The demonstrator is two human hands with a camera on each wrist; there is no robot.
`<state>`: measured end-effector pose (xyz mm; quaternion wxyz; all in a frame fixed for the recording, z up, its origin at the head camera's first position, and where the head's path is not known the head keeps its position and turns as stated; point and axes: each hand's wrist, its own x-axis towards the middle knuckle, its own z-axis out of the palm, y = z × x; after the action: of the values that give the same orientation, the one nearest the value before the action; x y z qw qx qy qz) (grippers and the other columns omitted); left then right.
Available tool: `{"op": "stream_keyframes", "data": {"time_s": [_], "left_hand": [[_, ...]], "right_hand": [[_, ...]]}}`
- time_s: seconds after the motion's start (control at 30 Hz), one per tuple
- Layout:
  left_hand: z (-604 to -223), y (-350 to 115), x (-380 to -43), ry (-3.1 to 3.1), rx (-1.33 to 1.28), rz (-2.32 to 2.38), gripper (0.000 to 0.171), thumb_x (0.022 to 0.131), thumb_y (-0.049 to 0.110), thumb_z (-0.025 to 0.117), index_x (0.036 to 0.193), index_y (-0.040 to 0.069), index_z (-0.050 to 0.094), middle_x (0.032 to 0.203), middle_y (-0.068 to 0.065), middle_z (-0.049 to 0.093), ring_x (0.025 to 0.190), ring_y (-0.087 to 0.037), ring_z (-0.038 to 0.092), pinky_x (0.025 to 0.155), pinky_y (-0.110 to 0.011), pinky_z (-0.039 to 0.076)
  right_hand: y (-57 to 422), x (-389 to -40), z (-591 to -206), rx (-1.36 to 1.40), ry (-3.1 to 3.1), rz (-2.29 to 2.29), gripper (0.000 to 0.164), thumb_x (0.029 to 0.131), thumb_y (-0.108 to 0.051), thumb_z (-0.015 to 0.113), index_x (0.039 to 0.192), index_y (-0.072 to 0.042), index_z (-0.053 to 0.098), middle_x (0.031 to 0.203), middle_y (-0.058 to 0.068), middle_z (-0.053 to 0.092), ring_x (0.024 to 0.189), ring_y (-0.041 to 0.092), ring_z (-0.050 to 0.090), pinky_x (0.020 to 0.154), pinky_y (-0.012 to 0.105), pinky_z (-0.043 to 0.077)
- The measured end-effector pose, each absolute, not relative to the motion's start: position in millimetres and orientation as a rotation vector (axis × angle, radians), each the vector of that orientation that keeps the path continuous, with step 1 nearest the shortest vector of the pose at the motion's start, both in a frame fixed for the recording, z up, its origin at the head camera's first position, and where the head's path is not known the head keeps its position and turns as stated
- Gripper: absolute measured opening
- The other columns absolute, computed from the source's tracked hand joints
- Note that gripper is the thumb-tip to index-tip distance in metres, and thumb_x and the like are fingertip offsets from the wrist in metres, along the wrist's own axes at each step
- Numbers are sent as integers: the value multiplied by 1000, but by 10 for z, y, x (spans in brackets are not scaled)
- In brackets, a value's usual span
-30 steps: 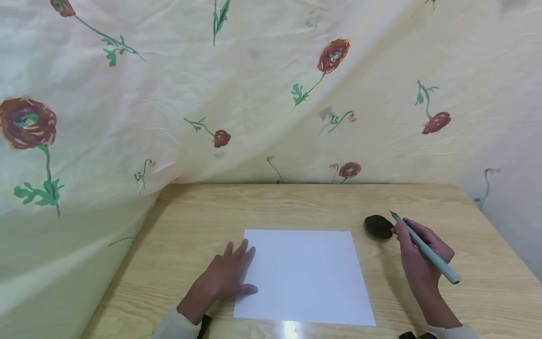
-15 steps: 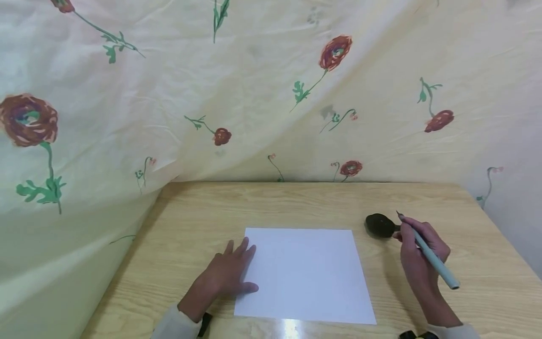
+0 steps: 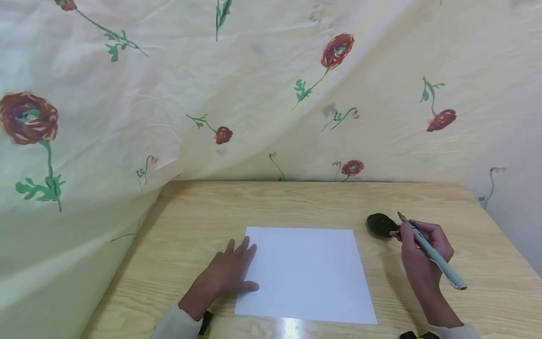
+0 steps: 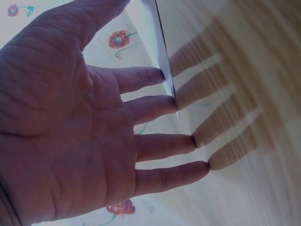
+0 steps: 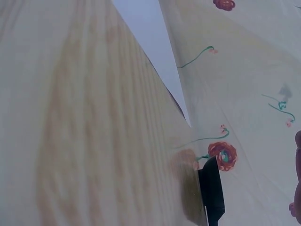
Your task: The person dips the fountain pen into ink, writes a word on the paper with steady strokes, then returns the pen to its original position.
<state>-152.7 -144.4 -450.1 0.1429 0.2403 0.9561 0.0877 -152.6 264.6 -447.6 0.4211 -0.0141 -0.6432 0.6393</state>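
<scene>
My left hand [image 3: 228,273] lies with fingers spread over the left edge of a blank white sheet of paper [image 3: 309,278]. In the left wrist view, the fingertips [image 4: 153,74] of this hand meet the paper's edge and the table. My right hand [image 3: 425,254], to the right of the sheet, holds a light blue-grey fountain pen [image 3: 436,256] with its dark nib pointing up and away. Close by its fingertips lies a black, spoon-like oval thing [image 3: 380,225] with a narrow neck running toward the hand. In the right wrist view only a sliver of a finger [image 5: 298,188] shows.
A light wood-grain table [image 3: 203,207] carries everything. Behind it and along the left hangs a cream cloth [image 3: 254,84] printed with red flowers. Light glares off the table at the paper's near edge.
The pen has shifted slightly right in my right hand and turned, so a clip now shows near its back end. My left hand and the paper stay put.
</scene>
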Motion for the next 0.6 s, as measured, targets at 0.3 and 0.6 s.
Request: {"op": "stream_keyframes", "data": {"time_s": [0.3,0.6], "left_hand": [[-4548,-1436,-1551,2744,686,294,93,83,53,75,154,8,36,161,-18,27,142,-53,25,96,-73,36],[-4519,-1466,-1550,2739,676,273,91,84,52,75,153,8,37,161,-19,26,141,-54,25,97,-74,34]], "right_hand": [[2661,-1540,-4456,-98,-1636,1563,14,87,6,62,95,18,62,71,12,73,53,14,68,48,20,52],[2662,-1573,-4566,-112,-1718,1519,15,86,7,66,96,18,67,72,14,72,53,14,67,47,21,52]]}}
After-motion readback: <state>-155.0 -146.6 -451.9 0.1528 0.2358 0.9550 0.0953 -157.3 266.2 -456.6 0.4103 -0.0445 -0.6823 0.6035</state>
